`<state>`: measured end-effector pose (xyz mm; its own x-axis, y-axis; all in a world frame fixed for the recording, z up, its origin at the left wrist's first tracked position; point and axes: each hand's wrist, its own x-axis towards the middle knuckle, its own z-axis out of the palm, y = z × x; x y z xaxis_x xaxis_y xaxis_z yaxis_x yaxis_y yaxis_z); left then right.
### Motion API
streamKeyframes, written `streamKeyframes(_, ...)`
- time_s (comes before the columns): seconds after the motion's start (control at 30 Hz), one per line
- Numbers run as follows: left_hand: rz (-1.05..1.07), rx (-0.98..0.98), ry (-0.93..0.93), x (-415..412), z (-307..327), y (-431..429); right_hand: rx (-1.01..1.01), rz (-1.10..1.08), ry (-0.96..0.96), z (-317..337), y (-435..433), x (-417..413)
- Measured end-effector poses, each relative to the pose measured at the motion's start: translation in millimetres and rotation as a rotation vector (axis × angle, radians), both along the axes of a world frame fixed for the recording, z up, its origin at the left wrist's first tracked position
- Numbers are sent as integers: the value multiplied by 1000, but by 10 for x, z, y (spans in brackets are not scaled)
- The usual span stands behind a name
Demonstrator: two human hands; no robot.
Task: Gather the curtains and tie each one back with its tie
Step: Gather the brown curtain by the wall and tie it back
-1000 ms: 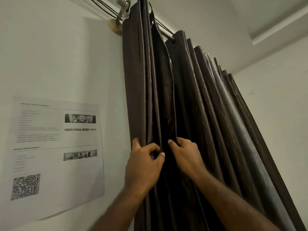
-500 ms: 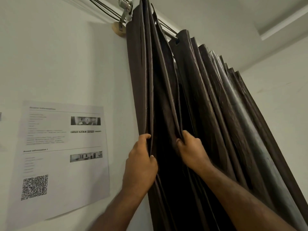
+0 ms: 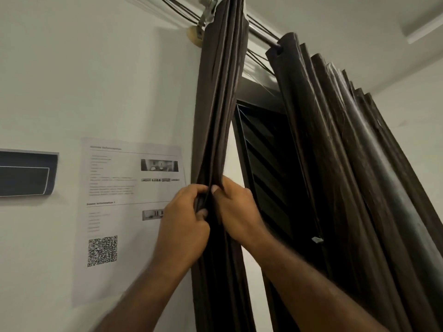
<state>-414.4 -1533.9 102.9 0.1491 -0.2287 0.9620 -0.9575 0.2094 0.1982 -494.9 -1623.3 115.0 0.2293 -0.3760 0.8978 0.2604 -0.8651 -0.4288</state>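
Gripping the left curtain (image 3: 220,104) from both sides, the two hands meet on one bunched bundle of dark brown folds. The left hand (image 3: 183,224) has its fingers (image 3: 191,190) curled tight round the wall-side edge of the bundle, thumb tucked against the cloth. The right hand (image 3: 237,209) closes on the other side, its fingers (image 3: 225,186) bent over the folds and almost touching the left hand's fingertips. The bundle hangs from the rod (image 3: 260,34) close against the wall, gathered narrow. The right curtain (image 3: 335,152) hangs apart from it in thick pleats, further along the same rod. Between the two shows a dark slatted shutter (image 3: 263,164) in its frame. On the wall just beside the left hand is a printed sheet (image 3: 112,212) with small photos and a QR code; the hand covers part of its right edge. Further left, a dark panel (image 3: 24,173) sits on the wall. Black cables (image 3: 177,8) run along near the rod.
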Motion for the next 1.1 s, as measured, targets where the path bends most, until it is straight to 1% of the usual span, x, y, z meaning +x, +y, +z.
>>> streamKeyframes(0.07,-55,39,-11,-101,-40,-118,82,86,-36,-41,-104,-101)
streamKeyframes(0.13,-135,87,-20,-200,-87,-243,128,134,-32,-101,-193,-182)
streamKeyframes(0.27,-300,201,32,-211,-203,-342,190,79,-59,-139,-387,-327)
streamKeyframes(0.37,-413,318,77,-161,-396,-377,248,31,-5,-234,-533,-404)
streamKeyframes(0.47,-353,361,144,-145,-587,-483,276,21,3,-347,-641,-432)
streamKeyframes(0.57,-301,328,182,-103,-724,-540,221,-63,-47,-427,-782,-508)
streamKeyframes(0.63,-251,238,160,-36,-792,-528,141,-124,-67,-482,-857,-604)
streamKeyframes(0.73,-89,156,72,80,-853,-486,17,-147,-88,-577,-944,-769)
streamKeyframes(0.8,-48,131,94,130,-881,-477,-28,-108,-52,-649,-998,-851)
streamKeyframes(0.87,-49,123,127,139,-891,-472,-59,-86,42,-725,-1063,-880)
streamKeyframes(0.93,-48,159,133,149,-910,-478,-72,-134,134,-814,-1106,-880)
streamKeyframes(0.97,-55,193,130,161,-930,-484,-77,-187,148,-862,-1119,-875)
streamKeyframes(1.03,-65,275,106,175,-971,-474,-40,-244,109,-937,-1134,-884)
streamKeyframes(1.1,-92,401,84,173,-1042,-456,25,-241,43,-979,-1150,-908)
